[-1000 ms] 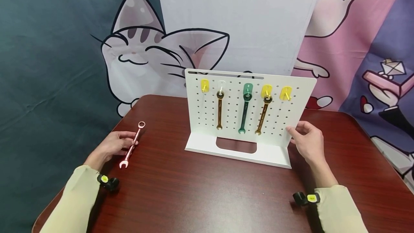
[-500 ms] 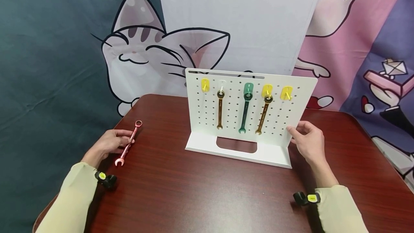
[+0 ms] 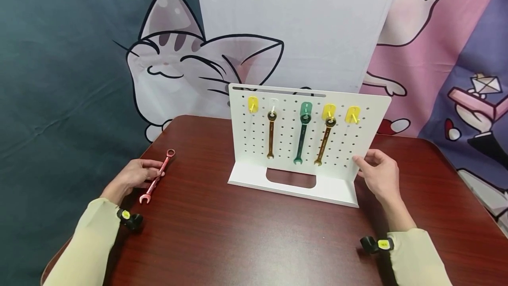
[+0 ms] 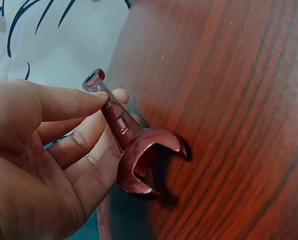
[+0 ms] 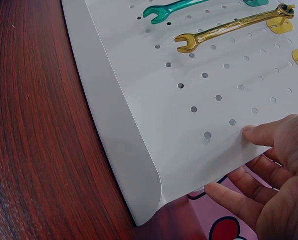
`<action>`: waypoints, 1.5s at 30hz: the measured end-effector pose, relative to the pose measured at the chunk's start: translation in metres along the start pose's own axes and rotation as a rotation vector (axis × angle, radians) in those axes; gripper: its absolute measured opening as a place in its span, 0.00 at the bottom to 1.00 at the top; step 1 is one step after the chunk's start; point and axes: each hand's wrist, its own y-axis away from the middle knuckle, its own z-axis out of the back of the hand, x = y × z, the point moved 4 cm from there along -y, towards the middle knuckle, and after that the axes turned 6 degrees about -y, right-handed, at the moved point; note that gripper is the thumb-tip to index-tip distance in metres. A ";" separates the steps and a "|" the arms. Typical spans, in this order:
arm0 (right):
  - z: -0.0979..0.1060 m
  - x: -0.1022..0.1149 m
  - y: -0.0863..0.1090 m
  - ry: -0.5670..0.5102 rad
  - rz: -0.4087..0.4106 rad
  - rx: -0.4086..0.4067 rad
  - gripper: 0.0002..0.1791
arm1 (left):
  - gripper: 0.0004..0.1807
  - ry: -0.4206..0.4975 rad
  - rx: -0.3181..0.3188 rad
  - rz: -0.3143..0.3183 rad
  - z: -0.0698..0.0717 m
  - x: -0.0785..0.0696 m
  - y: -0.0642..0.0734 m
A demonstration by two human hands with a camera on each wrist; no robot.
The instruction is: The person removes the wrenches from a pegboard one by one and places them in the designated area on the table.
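In the head view my left hand [image 3: 132, 177] pinches a red combination wrench [image 3: 153, 184] between thumb and fingers at the table's left side. Its open end [image 4: 151, 160] points toward the left wrist camera, close over the table. My right hand [image 3: 379, 176] grips the right edge of a white pegboard stand [image 3: 254, 133], thumb on the front face and fingers behind it. From hooks on the board hang a gold wrench [image 3: 271, 138], a green wrench [image 3: 301, 144] and a second gold wrench [image 3: 323, 144], which tilts slightly.
Yellow hooks at the board's left [image 3: 252, 104] and right [image 3: 352, 114] carry no wrench. The stand's foot [image 3: 246, 178] rests on the dark red wooden table [image 3: 238, 233]. A cartoon cloth backdrop [image 3: 238, 8] hangs behind the table.
My left hand has drawn slightly left with the red wrench over the last second, mostly in the first half. My right hand keeps its hold on the pegboard.
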 end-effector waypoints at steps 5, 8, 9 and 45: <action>0.002 0.001 0.001 -0.001 0.007 -0.003 0.24 | 0.25 -0.006 -0.001 0.016 0.000 -0.001 -0.002; 0.003 0.001 0.002 0.001 0.010 -0.004 0.24 | 0.25 -0.004 -0.007 0.021 -0.001 -0.001 -0.003; 0.003 0.001 0.002 0.000 0.011 -0.005 0.24 | 0.25 -0.001 -0.011 0.023 -0.001 -0.002 -0.003; 0.000 0.001 0.001 0.006 0.004 0.002 0.24 | 0.17 -0.190 -0.208 0.010 -0.006 -0.010 0.004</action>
